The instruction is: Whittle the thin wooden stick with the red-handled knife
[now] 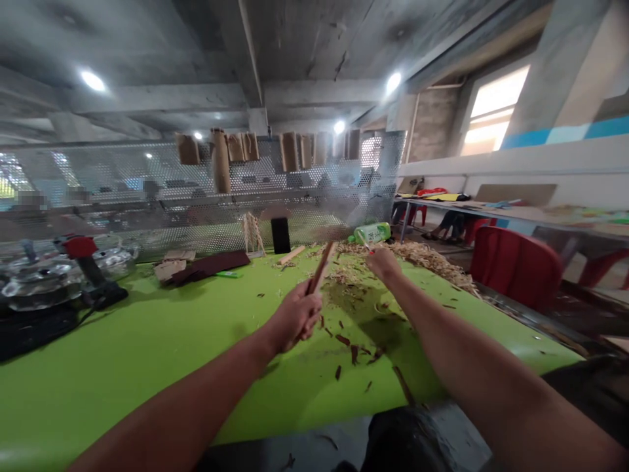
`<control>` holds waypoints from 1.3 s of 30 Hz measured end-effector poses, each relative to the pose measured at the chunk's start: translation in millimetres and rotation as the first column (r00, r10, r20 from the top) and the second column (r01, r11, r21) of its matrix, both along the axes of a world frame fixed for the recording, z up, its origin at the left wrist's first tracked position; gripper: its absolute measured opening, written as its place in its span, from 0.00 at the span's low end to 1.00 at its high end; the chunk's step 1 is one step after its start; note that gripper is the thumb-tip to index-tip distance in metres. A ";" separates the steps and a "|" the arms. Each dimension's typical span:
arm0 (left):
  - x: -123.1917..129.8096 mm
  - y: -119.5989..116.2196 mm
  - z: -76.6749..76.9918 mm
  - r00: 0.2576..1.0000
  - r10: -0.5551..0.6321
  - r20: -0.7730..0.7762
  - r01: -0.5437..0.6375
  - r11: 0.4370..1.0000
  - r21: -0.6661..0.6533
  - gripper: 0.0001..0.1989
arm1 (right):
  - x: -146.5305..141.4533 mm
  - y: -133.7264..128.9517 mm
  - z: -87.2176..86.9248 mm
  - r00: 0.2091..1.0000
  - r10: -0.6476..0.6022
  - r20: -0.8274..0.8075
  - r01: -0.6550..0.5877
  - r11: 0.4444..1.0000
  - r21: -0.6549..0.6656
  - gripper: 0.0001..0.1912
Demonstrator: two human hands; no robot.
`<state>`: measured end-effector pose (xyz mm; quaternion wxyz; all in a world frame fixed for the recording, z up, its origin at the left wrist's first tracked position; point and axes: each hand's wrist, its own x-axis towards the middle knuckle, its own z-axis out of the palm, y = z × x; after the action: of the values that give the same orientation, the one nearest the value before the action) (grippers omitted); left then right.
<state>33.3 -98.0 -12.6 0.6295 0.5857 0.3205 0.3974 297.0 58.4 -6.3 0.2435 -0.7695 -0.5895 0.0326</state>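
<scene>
Fingers wrapped round it, my left hand [297, 311] holds a brown wooden stick [323, 267] that points up and away over the green table [196, 341]. Farther forward and to the right, my right hand [384, 263] is closed on a small tool [366, 246] with a thin, light-coloured blade and a bit of red near the fingers. The two hands are apart, and the tool does not touch the stick. Dark shavings [354, 354] lie on the table below and between the hands.
Pale shavings [432, 262] pile along the right edge, near a green bottle [372, 233] on its side. A black phone [280, 235] stands by the perforated screen. Dark sandpaper-like sheets [211, 265] lie left of it. A red-topped tool [81, 248] is far left, a red chair [515, 265] right.
</scene>
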 end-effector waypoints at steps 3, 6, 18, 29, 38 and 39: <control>-8.6 17.6 -5.9 0.994 0.101 0.033 -0.101 0.995 -0.014 0.13 | -22.4 -7.2 -3.9 0.996 0.088 -0.019 -0.086 0.992 0.087 0.18; -11.5 28.2 -12.4 0.989 0.149 0.021 -0.149 0.989 -0.006 0.13 | -56.9 -23.0 -3.7 0.971 0.237 -0.023 -0.230 0.961 0.153 0.19; -6.4 26.8 -11.6 0.991 0.133 0.025 -0.133 0.991 -0.008 0.11 | -92.1 -50.0 -9.6 0.887 0.404 0.223 -0.438 0.890 0.132 0.14; -5.8 18.3 -1.1 0.994 0.100 0.044 -0.095 0.990 -0.108 0.12 | -85.9 -42.8 -0.1 0.913 0.270 0.306 -0.308 0.947 0.085 0.17; -2.6 5.1 -8.8 0.998 -0.016 -0.067 0.021 0.997 0.078 0.24 | -7.4 -2.0 -3.4 1.000 0.013 -0.026 -0.012 0.999 0.038 0.20; -2.6 7.1 -9.0 0.997 0.040 -0.063 -0.035 0.996 0.082 0.23 | -5.9 -1.7 -4.4 0.999 0.027 -0.024 -0.026 0.998 0.059 0.20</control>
<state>30.7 -90.9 -21.6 0.5871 0.6171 0.3355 0.4025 291.1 56.7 -10.7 0.2728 -0.7536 -0.5974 0.0278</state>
